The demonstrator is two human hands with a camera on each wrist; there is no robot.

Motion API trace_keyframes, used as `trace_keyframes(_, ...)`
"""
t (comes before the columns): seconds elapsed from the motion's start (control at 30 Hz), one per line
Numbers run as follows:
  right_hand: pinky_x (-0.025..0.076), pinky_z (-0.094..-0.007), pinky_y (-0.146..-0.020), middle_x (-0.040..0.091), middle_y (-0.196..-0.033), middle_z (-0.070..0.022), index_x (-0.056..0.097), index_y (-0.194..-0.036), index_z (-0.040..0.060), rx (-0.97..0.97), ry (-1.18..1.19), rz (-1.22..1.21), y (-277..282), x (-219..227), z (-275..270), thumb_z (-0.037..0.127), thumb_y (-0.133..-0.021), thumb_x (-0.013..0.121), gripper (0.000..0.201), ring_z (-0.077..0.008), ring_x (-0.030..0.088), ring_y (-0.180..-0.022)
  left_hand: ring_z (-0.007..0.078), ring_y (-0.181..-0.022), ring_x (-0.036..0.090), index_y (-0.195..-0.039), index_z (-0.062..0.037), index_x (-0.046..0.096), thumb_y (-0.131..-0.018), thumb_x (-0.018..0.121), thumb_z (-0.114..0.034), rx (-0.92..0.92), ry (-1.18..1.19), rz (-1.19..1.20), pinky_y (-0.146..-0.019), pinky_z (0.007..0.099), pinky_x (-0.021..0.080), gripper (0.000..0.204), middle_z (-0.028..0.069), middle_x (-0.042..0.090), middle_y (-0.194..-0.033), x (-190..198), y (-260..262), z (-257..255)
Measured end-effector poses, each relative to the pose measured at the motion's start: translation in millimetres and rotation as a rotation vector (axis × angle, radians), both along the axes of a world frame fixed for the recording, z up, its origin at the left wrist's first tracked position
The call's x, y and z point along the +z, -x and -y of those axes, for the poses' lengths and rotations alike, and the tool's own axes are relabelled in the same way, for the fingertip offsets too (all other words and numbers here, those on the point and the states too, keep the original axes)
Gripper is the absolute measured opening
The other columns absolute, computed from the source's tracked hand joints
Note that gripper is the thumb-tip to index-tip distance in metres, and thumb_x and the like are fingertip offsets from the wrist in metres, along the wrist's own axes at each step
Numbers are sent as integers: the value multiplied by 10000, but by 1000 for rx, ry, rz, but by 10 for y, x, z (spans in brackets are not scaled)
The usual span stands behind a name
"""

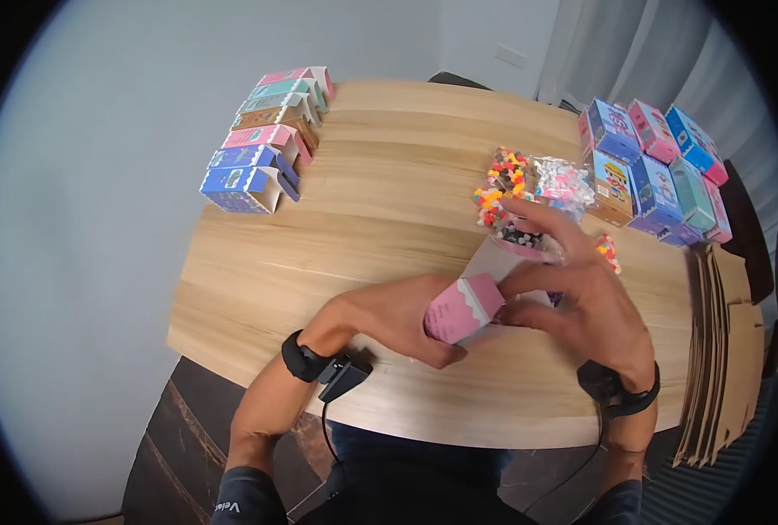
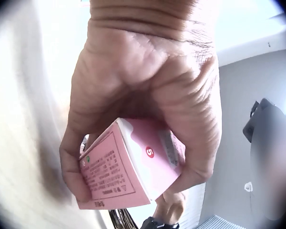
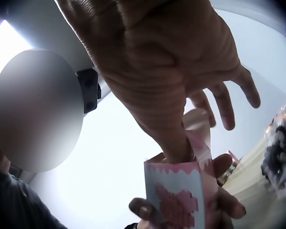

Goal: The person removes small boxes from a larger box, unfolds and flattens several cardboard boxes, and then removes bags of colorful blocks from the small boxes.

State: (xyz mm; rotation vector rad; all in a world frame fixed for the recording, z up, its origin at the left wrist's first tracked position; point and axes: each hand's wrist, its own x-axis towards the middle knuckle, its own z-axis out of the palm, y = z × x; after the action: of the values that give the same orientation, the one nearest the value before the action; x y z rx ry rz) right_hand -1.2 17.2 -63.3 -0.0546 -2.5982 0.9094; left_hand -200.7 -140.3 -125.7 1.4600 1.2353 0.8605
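Now, in the head view, held slightly right of center in the lower half of the frame: a pink box (image 1: 461, 313), tilted, with the left hand (image 1: 398, 319) curled round from the left. Just beside, to the right, the right hand (image 1: 586, 297), with fingers partly spread near the upper end of the same box. Above them in the frame, bags of colored pieces (image 1: 504, 175) on a wooden tabletop (image 1: 389, 192), next to pale pastel pieces (image 1: 564, 182) in clear wrapping. At upper left, a row of 7 open boxes (image 1: 247, 180) in pink, green, brown and blue; at upper right, a stack of closed boxes (image 1: 656, 188). Along the right edge, flat brown cardboard (image 1: 726, 367).

In the left wrist view, gripping the pink box between thumb and fingers, at bottom center, printed text on 1 face and a red-circled 5 on another.

In the right wrist view, reaching into the open top of the box with 1 digit, at lower center; 3 other fingers spread in the air to the right. No telling about any pinch at the hidden tip. At the right edge, dark pieces in clear wrapping.
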Motion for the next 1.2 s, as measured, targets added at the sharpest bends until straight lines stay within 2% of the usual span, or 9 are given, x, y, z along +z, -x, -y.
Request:
trace_keyframes(0.17, 487, -380, -1020, 649, -1313, -117, 673, -901, 28, -39, 53, -37, -99, 76, -51, -2, -810, 769, 136, -254, 645, -1197, 177, -933, 667, -1407, -51, 555, -810, 787, -156, -66, 172, 304, -825, 340, 557, 648, 91, 711, -1083, -237, 163, 20)
trace_keyframes(0.23, 507, -318, -925, 675, -1090, -39, 675, -994, 39, -319, 633, -242, -317, 240, -338, 83, -919, 705, 92, -167, 657, -1031, 226, -1136, 680, -1553, -69, 401, -836, 796, -144, 223, 93, 719, -987, 378, 554, 822, 151, 657, -1320, -378, 243, 95)
trace_keyframes(0.37, 507, -295, -891, 685, -1012, -15, 672, -1043, 23, -346, 488, 74, -590, 216, -884, 161, -958, 697, 164, -129, 649, -962, 270, -1284, 627, -1605, -51, 295, -849, 807, -117, 94, 66, 1090, -1100, 428, 509, 916, 196, 574, -1451, -316, 295, 0)
trace_keyframes(0.43, 521, -319, -874, 717, -1072, -62, 689, -1088, 2, -627, -248, 24, -455, 88, -787, 220, -962, 731, 256, -151, 662, -995, 264, -1304, 615, -1584, -7, 321, -867, 817, -115, 73, 100, 1065, -1106, 442, 510, 878, 187, 586, -1441, -268, 319, -12)
trace_keyframes(0.47, 533, -334, -876, 728, -1123, -114, 648, -1235, -9, -550, -62, -74, -376, 114, -681, 268, -958, 754, 406, -171, 685, -1010, 264, -1304, 615, -1584, -7, 321, -867, 817, -115, 73, 104, 1061, -1106, 442, 510, 878, 187, 586, -1441, -266, 324, -1)
trace_keyframes(0.57, 536, -274, -834, 679, -1169, -72, 557, -1380, 20, -258, 538, -212, -177, 86, -281, 238, -978, 738, 492, -133, 684, -1004, 244, -1292, 615, -1572, 9, 340, -892, 819, -138, 272, 138, 855, -1099, 420, 504, 844, 178, 590, -1433, -240, 255, 9)
trace_keyframes(0.87, 499, -255, -596, 688, -1036, -55, 544, -1352, 14, -273, 680, -57, 45, -16, -32, 71, -944, 741, 457, -78, 648, -714, 246, -1239, 624, -1542, -9, 425, -907, 803, -138, 503, -587, -206, -1013, 366, 509, 751, 155, 637, -1346, 224, 51, -2)
trace_keyframes(1.07, 552, -296, -694, 762, -1019, -97, 620, -1316, 53, -105, 346, -14, -22, -203, -49, -32, -909, 678, 420, -160, 710, -769, 450, -1119, 606, -1387, -25, 526, -835, 762, -69, 460, -386, -991, -926, 452, 521, 602, 222, 624, -1228, 756, 170, 840)
trace_keyframes(1.2, 591, -333, -757, 771, -1004, -135, 676, -1232, 22, -148, 239, -81, -40, -49, 57, -32, -914, 675, 323, -241, 763, -868, 418, -1163, 598, -1329, -73, 563, -851, 720, 18, 537, -148, -1303, -904, 478, 539, 511, 186, 572, -1286, 745, 970, 1627)
